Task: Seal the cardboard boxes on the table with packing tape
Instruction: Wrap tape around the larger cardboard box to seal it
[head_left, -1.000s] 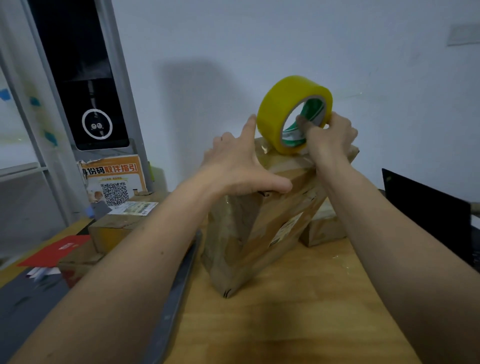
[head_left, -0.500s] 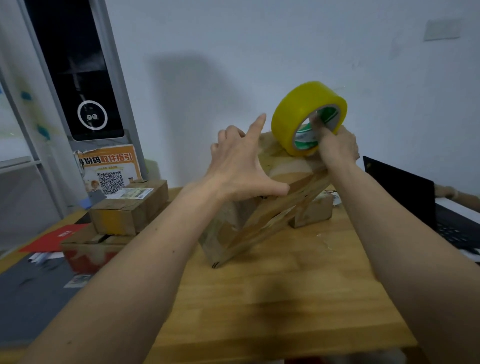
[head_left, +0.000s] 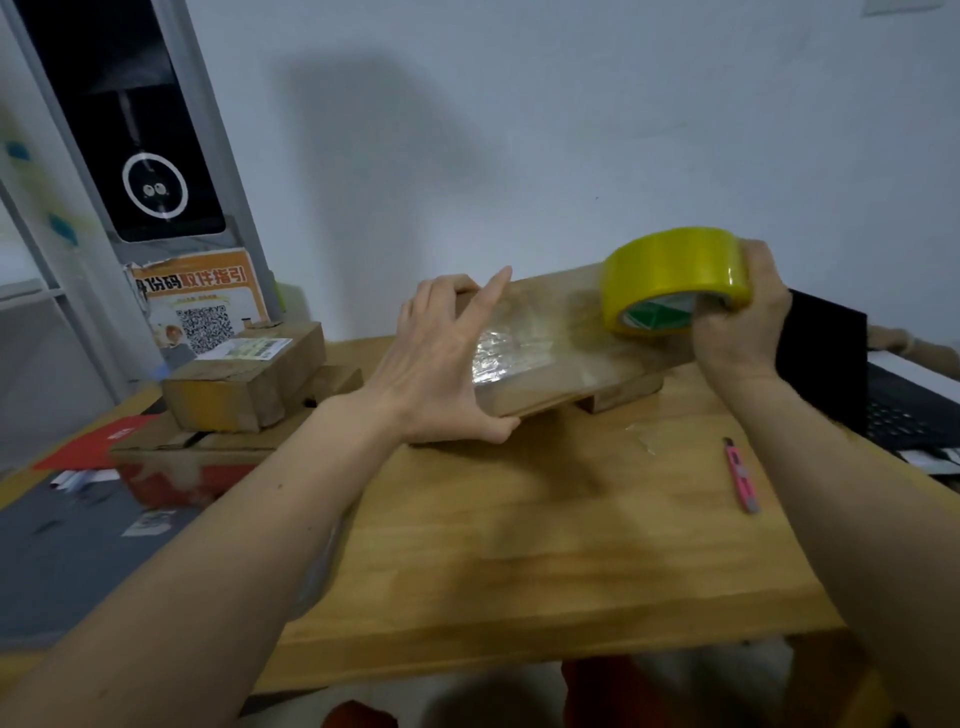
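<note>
Only 1 view was given: a wide-angle camera on the person's head, looking forward and down across the table (head_left: 519, 545) toward the wall (head_left: 571, 130). It sat close, both forearms reaching in from the bottom edge.

box (head_left: 561, 358): brown, flat on table, glossy top | tape roll (head_left: 670, 275): yellow, on box
</note>
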